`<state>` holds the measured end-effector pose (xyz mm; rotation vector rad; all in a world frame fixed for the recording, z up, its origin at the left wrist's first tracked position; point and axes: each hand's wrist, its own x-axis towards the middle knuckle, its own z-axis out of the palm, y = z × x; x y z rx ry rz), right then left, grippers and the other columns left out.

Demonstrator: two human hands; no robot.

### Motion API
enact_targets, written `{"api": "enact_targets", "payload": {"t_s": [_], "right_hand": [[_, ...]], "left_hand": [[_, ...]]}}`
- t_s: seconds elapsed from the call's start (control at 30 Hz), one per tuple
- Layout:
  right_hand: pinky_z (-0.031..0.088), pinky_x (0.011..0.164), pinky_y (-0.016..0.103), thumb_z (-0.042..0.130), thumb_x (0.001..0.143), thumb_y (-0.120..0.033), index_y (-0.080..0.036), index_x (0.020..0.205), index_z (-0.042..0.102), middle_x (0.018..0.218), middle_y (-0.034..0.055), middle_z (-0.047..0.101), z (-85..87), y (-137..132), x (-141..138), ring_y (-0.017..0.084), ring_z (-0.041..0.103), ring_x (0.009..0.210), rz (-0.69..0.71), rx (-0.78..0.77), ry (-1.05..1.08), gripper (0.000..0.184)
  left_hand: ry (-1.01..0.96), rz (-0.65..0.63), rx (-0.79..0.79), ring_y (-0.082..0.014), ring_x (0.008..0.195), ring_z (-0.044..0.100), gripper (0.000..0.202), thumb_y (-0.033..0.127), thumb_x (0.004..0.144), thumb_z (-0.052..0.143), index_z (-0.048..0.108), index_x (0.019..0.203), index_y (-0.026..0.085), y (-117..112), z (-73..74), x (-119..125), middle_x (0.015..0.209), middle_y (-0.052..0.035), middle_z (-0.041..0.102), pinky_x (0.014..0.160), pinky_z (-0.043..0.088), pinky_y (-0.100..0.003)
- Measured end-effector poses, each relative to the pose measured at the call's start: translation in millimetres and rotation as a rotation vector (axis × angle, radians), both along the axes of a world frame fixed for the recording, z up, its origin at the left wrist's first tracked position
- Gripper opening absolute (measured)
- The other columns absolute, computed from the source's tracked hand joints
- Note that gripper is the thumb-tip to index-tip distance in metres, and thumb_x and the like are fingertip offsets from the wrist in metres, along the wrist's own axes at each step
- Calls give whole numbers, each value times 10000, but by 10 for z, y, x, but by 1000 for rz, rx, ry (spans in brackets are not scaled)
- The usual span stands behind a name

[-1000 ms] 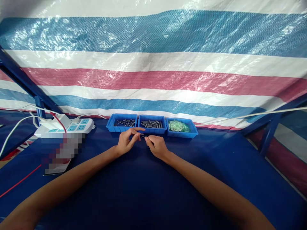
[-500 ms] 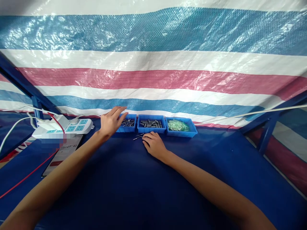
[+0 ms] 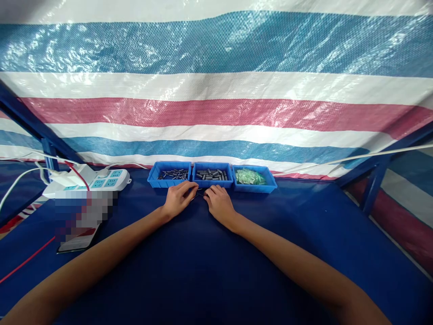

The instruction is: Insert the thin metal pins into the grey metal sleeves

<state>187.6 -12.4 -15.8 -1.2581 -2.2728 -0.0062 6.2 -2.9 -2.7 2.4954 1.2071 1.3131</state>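
My left hand point(image 3: 178, 199) is at the front of the blue bins, its thumb and fingers pinched on thin metal pins point(image 3: 199, 192). They look like blind rivets, though they are too small to be sure. Just to the right, my right hand point(image 3: 219, 204) rests low over the table with its fingers curled around the other end of the pins. A narrow gap separates the two sets of fingertips. Behind my left hand, the left blue bin point(image 3: 154, 180) holds many similar pins. Short grey cylinders lie in the middle blue bin point(image 3: 213, 184), directly beyond my right hand.
The right blue bin point(image 3: 257, 188) contains pale green pieces in clear plastic. On the left are a white power strip point(image 3: 118, 183) with plugs, a red cable point(image 3: 34, 258) and a phone point(image 3: 76, 243). A striped tarp point(image 3: 216, 110) hangs behind the blue table point(image 3: 209, 271).
My left hand has moved right and down from above the left bin to beside my right hand, and its spread fingers have closed. My right hand has stayed almost in place.
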Motion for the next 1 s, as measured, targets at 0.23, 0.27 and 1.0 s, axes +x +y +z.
{"api": "enact_targets", "payload": {"t_s": [0.23,0.27,1.0], "right_hand": [[394,739,304,430,947,-221,-186,905,598,854,44,655,28,7,22,176,574,765,58,16,348,177],[397,741,304,437,946,-230,-189,910,603,859,42,664,31,4,25,175,583,767,65,31,386,175],[382,632,245,378,964,-279,-182,636,525,621,8,572,62,-31,24,125,534,597,132,-37,294,372]], "left_hand": [[38,-123,-34,-142,881,635,197,276,897,517,620,1040,187,83,-42,-25,969,-51,670,776,497,-234],[43,-142,-35,-140,875,634,189,278,897,517,620,1024,183,88,-52,-27,960,-52,669,769,498,-232],[-105,-186,-41,-141,772,664,109,236,889,514,595,906,165,-63,35,-46,935,-75,689,638,521,-226]]}}
